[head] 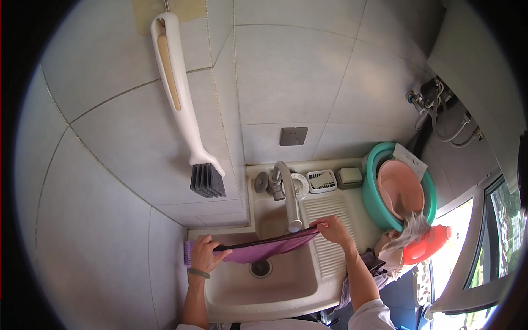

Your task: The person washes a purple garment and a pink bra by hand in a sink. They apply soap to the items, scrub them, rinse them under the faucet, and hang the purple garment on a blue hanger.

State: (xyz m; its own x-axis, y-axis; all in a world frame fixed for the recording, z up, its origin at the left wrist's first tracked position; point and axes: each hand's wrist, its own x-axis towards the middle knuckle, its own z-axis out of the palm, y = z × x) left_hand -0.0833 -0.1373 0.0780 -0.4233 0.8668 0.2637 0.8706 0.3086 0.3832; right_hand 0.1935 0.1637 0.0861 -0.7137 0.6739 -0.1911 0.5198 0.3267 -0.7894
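A purple cloth [268,249] with a dark edge is stretched between both hands over the laundry sink [280,291], just below the tap [291,198]. My left hand [204,253], with a band at its wrist, grips the cloth's left end near the sink's left rim. At the right end, my right hand [332,231] pinches the cloth above the ribbed washboard [330,247]. The drain [260,268] shows under the cloth, whose folds hide part of the basin.
A white brush [181,103] hangs on the wall at left. Soap dishes [322,181] line the back ledge. At right stand a green basin [371,206] holding a pink basin [398,185], a red container [427,245] and crumpled clothes [373,268], beside a window [474,255].
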